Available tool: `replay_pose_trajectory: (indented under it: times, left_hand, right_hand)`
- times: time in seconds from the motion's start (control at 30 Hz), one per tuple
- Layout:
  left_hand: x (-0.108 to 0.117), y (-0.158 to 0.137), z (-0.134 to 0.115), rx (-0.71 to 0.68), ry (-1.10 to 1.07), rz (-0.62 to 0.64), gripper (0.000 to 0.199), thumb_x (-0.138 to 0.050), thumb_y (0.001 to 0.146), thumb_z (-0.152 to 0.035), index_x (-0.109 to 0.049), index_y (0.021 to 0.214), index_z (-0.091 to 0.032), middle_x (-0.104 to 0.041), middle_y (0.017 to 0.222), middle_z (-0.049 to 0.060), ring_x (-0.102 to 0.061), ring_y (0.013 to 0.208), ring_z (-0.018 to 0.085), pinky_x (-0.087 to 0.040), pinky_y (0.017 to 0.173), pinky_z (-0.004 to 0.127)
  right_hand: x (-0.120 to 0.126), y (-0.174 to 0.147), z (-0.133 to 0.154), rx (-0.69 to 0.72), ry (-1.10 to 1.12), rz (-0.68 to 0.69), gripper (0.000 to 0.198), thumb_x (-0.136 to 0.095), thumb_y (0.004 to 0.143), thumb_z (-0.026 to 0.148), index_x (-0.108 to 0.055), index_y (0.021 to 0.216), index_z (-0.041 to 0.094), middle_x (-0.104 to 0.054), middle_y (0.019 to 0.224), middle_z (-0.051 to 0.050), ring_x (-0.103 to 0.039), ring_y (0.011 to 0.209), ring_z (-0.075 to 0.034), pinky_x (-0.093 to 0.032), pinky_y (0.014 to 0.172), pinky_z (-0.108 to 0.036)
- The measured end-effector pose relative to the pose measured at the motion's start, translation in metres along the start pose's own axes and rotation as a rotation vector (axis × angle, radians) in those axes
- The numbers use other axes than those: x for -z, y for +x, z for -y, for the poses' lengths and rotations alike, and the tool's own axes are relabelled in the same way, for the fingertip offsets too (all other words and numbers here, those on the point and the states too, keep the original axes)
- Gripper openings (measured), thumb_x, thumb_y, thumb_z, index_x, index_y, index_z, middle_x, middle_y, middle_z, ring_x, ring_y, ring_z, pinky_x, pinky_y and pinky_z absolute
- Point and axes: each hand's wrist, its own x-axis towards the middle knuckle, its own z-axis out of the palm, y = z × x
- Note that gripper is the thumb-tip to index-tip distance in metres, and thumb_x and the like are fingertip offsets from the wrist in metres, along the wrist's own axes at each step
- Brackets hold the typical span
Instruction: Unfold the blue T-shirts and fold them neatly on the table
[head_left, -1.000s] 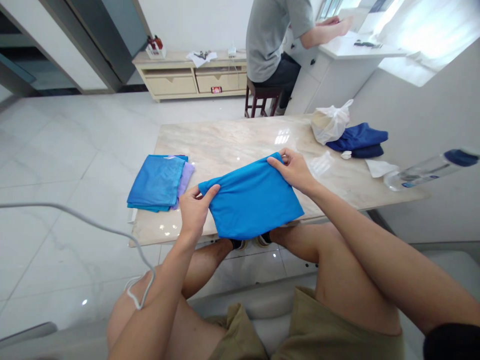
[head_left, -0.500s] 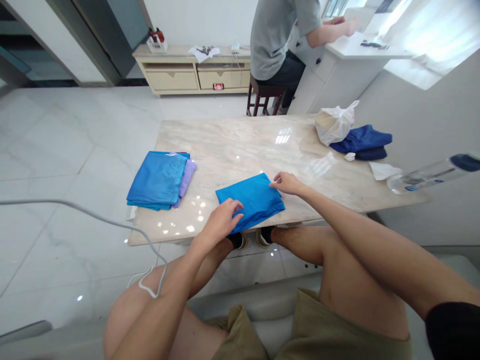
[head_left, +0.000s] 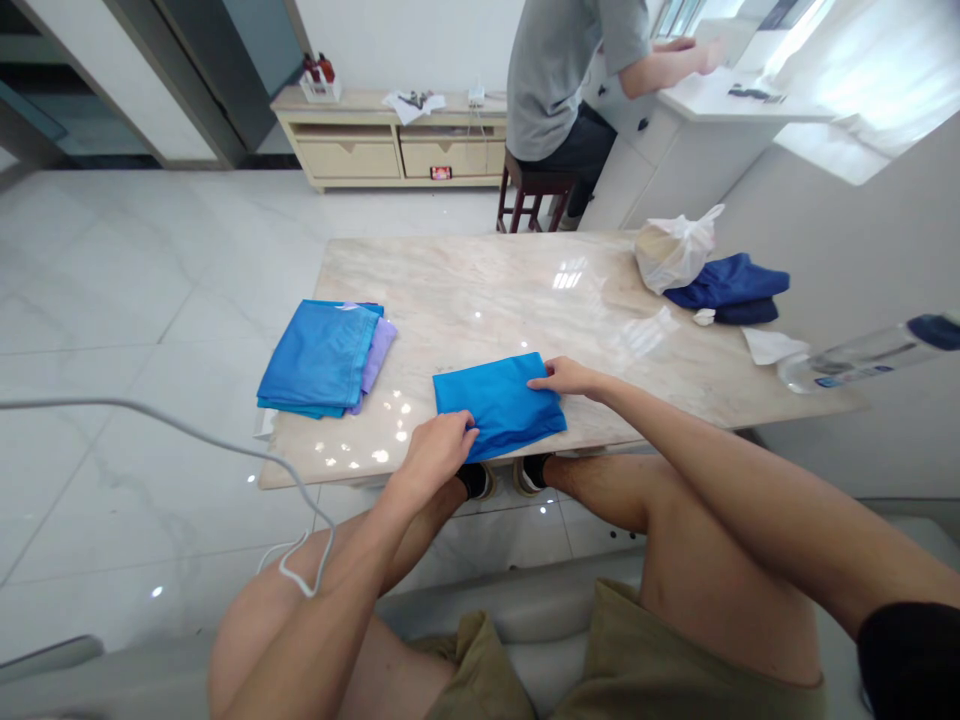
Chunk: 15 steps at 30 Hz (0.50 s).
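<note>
A folded blue cloth (head_left: 506,400) lies flat near the front edge of the marble-patterned table (head_left: 480,290). My right hand (head_left: 571,378) grips its right edge, the thumb on top and the fingertips partly out of sight at the side. At the cloth's near left corner is my left hand (head_left: 439,442), its fingers curled onto the fabric in a pinch. To the left, a stack of folded blue cloths (head_left: 321,355) rests by the table's left edge, with a purple cloth (head_left: 377,362) poking out at its side.
A white plastic bag (head_left: 675,252), a dark blue cloth (head_left: 727,285), white paper (head_left: 772,346) and a clear bottle (head_left: 862,358) occupy the table's right end. A grey cable (head_left: 187,430) hangs at left. Beyond the table, a person (head_left: 562,85) sits on a stool (head_left: 536,185).
My right hand has closed on the cloth's right edge, and my left fingers have curled in at the near left corner. The cloth has turned slightly and looks squarer.
</note>
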Motion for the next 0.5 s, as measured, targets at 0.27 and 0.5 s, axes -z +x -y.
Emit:
replay_pose_trajectory:
  times: [0.27, 0.5]
  left_hand:
    - [0.011, 0.002, 0.011, 0.159, 0.045, -0.229, 0.034, -0.049, 0.113, -0.038, -0.076, 0.132, -0.027, -0.086, 0.118, 0.010, -0.081, 0.106, 0.032, -0.053, 0.083, 0.036]
    - [0.011, 0.002, 0.015, 0.176, 0.059, -0.229, 0.039, -0.047, 0.112, -0.039, -0.076, 0.136, -0.027, -0.086, 0.116, 0.011, -0.080, 0.107, 0.035, -0.054, 0.084, 0.039]
  right_hand:
    - [0.005, -0.012, 0.004, 0.024, 0.079, 0.132, 0.042, -0.100, 0.074, 0.044, -0.076, 0.097, 0.018, -0.075, 0.084, -0.003, -0.069, 0.075, -0.018, -0.060, 0.065, -0.026]
    - [0.003, -0.012, 0.002, 0.053, 0.169, 0.066, 0.047, -0.102, 0.076, 0.041, -0.074, 0.107, 0.019, -0.078, 0.086, -0.004, -0.073, 0.074, -0.019, -0.063, 0.061, -0.027]
